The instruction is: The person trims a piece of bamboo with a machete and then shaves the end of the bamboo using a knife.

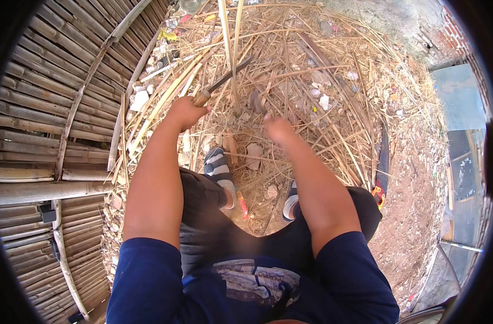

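My left hand (187, 114) is closed round the wooden handle of a machete (229, 79). The dark blade points away and to the right, crossing a pale bamboo piece (235, 51) that stands upright and is split into two strips toward its far end. My right hand (279, 130) is closed on a short tool with a dark, blunt head (257, 101), which looks like a hammer. Motion smears it slightly, and its handle is mostly hidden by the hand. The tool's head is to the right of the bamboo, apart from the blade.
Bamboo strips and shavings (295, 70) litter the ground, with stones and scraps among them. A slatted bamboo wall (46, 81) stands along the left. At right lies a saw-like tool with a red and yellow handle (378, 195). My sandalled feet (218, 164) are close below the work.
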`<state>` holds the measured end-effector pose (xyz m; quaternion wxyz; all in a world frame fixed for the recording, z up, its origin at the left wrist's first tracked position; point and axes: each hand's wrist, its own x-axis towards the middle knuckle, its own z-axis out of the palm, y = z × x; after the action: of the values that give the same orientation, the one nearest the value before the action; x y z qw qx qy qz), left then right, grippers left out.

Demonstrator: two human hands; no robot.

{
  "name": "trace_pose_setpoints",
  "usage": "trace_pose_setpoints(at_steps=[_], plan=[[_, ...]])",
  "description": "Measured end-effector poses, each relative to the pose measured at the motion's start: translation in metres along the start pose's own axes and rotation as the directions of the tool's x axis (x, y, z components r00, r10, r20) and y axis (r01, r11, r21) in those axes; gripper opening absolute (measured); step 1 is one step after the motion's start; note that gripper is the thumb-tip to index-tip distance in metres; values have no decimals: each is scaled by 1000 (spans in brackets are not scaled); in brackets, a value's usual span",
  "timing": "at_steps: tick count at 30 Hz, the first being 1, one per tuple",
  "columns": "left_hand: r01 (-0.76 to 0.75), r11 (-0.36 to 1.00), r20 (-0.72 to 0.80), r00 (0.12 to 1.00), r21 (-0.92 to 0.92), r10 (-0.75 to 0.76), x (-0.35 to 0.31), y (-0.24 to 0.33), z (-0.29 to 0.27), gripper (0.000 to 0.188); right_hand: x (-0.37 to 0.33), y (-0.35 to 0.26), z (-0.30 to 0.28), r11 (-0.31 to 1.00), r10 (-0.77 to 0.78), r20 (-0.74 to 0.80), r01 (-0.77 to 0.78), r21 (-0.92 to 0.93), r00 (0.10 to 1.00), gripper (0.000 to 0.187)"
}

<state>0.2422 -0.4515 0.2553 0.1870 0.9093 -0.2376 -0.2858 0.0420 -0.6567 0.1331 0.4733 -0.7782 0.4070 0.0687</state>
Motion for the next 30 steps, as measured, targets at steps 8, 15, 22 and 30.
trace_pose_setpoints(at_steps=[8, 15, 22, 30], plan=[[-16, 1000, -76, 997, -2, 15, 2, -13, 4, 58, -43, -129, -73, 872, -351, -415, 455, 182, 839, 47], [9, 999, 7, 1000, 36, -9, 3, -12, 3, 66, -31, -86, -5, 959, -284, -229, 278, -61, 931, 46], [-31, 997, -32, 999, 73, 33, 11, -23, 14, 71, -53, -136, -46, 920, -330, -341, 380, 90, 880, 46], [0, 991, 5, 1000, 131, 0, 10, -7, 16, 68, -17, -82, -15, 926, -376, -299, 363, -98, 877, 46]])
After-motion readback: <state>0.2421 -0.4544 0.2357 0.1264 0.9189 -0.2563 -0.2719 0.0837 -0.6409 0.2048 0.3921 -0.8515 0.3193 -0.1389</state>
